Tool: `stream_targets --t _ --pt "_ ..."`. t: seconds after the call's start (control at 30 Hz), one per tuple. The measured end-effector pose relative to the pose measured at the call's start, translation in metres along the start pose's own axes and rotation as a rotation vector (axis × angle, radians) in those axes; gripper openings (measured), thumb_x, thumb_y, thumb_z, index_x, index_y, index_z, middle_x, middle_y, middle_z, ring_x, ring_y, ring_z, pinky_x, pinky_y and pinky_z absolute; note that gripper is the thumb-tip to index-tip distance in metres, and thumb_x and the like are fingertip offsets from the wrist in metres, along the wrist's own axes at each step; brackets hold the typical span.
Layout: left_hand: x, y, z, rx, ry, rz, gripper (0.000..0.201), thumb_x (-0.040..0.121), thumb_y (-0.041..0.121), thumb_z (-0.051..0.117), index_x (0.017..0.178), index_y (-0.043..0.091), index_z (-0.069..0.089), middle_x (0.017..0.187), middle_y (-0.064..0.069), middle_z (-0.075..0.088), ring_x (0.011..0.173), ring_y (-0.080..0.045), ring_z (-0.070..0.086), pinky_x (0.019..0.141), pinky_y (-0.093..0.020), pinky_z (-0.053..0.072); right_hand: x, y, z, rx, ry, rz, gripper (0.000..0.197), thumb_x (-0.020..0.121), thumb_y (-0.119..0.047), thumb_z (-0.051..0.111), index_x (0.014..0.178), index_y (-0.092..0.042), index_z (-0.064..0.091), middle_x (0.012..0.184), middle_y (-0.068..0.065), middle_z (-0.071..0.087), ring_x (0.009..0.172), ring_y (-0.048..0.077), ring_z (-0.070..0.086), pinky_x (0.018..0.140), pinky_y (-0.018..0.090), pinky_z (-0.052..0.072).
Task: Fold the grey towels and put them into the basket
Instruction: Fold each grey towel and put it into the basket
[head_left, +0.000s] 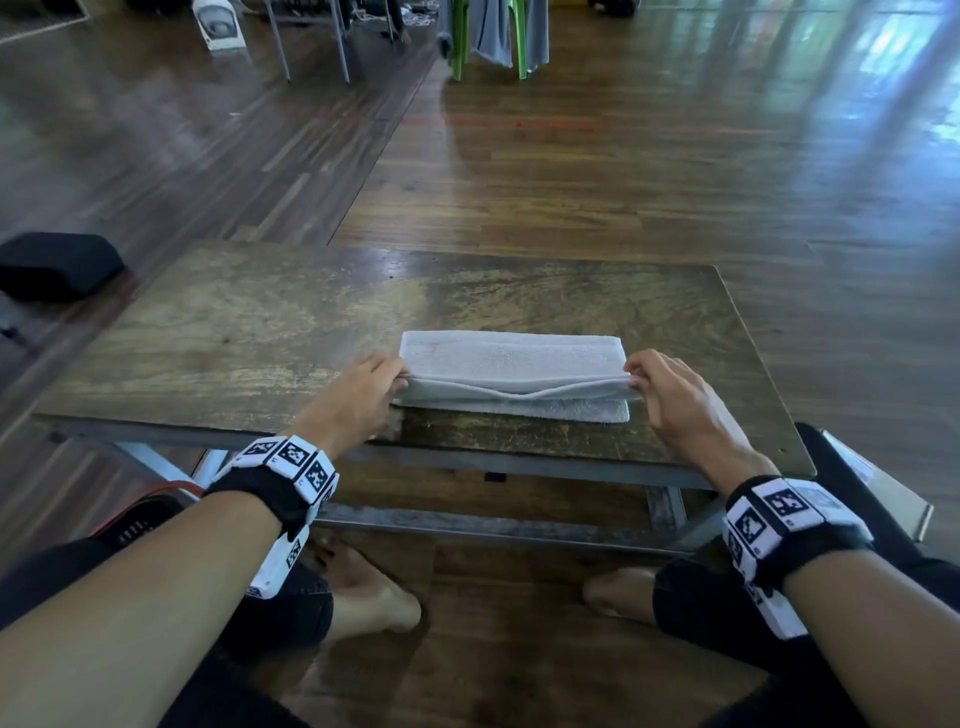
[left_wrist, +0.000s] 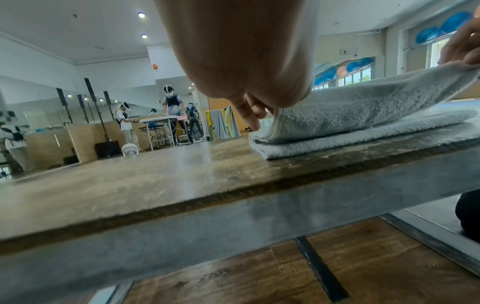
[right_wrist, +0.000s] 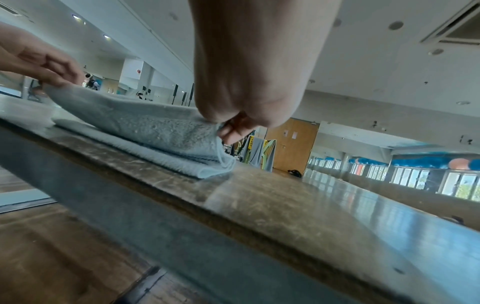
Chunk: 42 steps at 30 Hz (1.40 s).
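- Left hand (head_left: 363, 387): fingers curled, pinching the left end of the raised upper layer of the grey towel (head_left: 511, 364). Right hand (head_left: 670, 395): same pinch on the right end.
- Gripped at both ends, probably to keep the layer taut and square while carried over the part below; middle of the lifted edge sags slightly between the two pinches.
- Wrist views: upper layer held clear of the lower layer at the ends, lower layer lying flat on the table (head_left: 234, 322).
- Towel position: right of centre on the table, near its front edge, long side running left to right; lower layer protruding toward the front under the lifted edge.
- Judged step: one lengthwise fold under way, not yet laid down and pressed.
- Edges: front table edge just beside the towel, so little margin toward the body; risk of the lower layer sliding off if dragged forward.
- Open room: bare tabletop to the left and beyond the towel, suited to pushing the fold away from the body.
- Basket: not identifiable in any view; location cannot be told.
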<state>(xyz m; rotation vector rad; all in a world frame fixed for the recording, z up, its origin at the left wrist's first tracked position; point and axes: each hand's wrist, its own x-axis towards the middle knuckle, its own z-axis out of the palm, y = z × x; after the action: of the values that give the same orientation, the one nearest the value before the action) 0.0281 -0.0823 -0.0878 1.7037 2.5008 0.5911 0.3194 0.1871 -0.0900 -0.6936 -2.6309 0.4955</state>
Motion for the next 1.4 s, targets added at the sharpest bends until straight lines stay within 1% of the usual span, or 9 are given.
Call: stream_targets --t 0.17,0.33,0.57,0.67,0.77,0.9,1.07,1.13,1.4 --pt "0.002 0.005 -0.018 -0.039 -0.048 0.073 0.012 0.101 0.008 0.048 0.107 0.018 0.052 0.107 -0.001 0.059 0.091 -0.019 0.055 0.077 -0.032 0.045 0.012 0.012 -0.017 0.056 -0.076 -0.118 0.018 0.101 -0.009 0.053 0.098 -0.026 0.049 0.086 -0.006 0.056 0.075 0.012 0.055 0.064 0.031 0.048" --pt "0.002 0.001 -0.021 -0.03 -0.062 0.12 0.007 0.098 0.01 0.055 0.104 0.012 0.059 0.103 -0.004 0.063 0.087 -0.021 0.059 0.077 -0.035 0.049 0.014 0.029 -0.011 -0.003 -0.069 -0.247 0.031 0.092 0.006 0.062 0.105 -0.022 0.064 0.096 -0.001 0.062 0.082 0.02 0.063 0.07 0.038 0.056" --pt "0.001 -0.006 -0.001 0.077 -0.213 0.096 0.005 0.094 0.015 0.063 0.091 0.012 0.066 0.085 0.001 0.065 0.077 -0.012 0.053 0.07 -0.024 0.035 0.0 0.037 0.019 -0.062 -0.161 -0.195 0.031 0.086 0.008 0.07 0.111 -0.01 0.075 0.099 0.001 0.064 0.08 0.017 0.059 0.072 0.018 0.041" --pt "-0.001 -0.006 0.009 0.1 -0.198 0.089 0.01 0.096 0.017 0.059 0.093 0.012 0.067 0.09 -0.001 0.067 0.08 -0.013 0.053 0.071 -0.026 0.04 -0.009 0.033 0.027 -0.026 -0.153 -0.188 0.022 0.09 -0.009 0.073 0.112 -0.007 0.075 0.101 0.0 0.063 0.082 0.017 0.061 0.076 0.03 0.052" --pt "-0.002 -0.006 0.011 0.104 -0.187 0.079 0.013 0.097 0.019 0.056 0.093 0.013 0.067 0.091 -0.001 0.066 0.082 -0.014 0.055 0.074 -0.029 0.045 -0.011 0.033 0.028 -0.041 -0.179 -0.169 0.036 0.084 -0.019 0.081 0.117 -0.007 0.072 0.103 0.0 0.062 0.083 0.01 0.053 0.079 0.027 0.048" --pt "-0.004 -0.005 0.012 0.095 -0.164 0.086 0.013 0.096 0.019 0.056 0.095 0.013 0.067 0.094 0.002 0.061 0.084 -0.014 0.056 0.075 -0.031 0.048 -0.011 0.033 0.026 -0.058 -0.178 -0.18 0.036 0.081 -0.013 0.083 0.115 -0.008 0.073 0.105 0.001 0.065 0.086 0.012 0.057 0.081 0.028 0.049" --pt "-0.007 -0.005 0.012 0.088 -0.163 0.075 0.004 0.09 0.016 0.061 0.086 0.016 0.062 0.088 0.007 0.054 0.077 -0.01 0.052 0.07 -0.032 0.05 -0.012 0.041 0.029 -0.074 -0.118 -0.31 0.024 0.073 0.006 0.08 0.088 -0.01 0.07 0.091 0.001 0.065 0.075 0.022 0.064 0.064 0.035 0.056" --pt "-0.007 -0.005 0.012 0.093 -0.183 0.078 0.006 0.087 0.015 0.064 0.083 0.018 0.06 0.087 0.008 0.054 0.076 -0.01 0.052 0.07 -0.03 0.05 -0.013 0.041 0.027 -0.079 -0.1 -0.304 0.019 0.077 0.003 0.078 0.089 -0.009 0.07 0.093 0.002 0.065 0.078 0.024 0.064 0.067 0.04 0.058" --pt "-0.009 0.0 0.014 0.137 -0.217 0.037 0.017 0.081 0.013 0.061 0.078 0.023 0.048 0.081 0.01 0.05 0.074 -0.013 0.05 0.065 -0.032 0.047 -0.017 0.034 0.024 -0.03 -0.074 -0.257 0.011 0.092 -0.009 0.066 0.1 -0.015 0.064 0.09 -0.002 0.066 0.08 0.021 0.06 0.071 0.04 0.054"
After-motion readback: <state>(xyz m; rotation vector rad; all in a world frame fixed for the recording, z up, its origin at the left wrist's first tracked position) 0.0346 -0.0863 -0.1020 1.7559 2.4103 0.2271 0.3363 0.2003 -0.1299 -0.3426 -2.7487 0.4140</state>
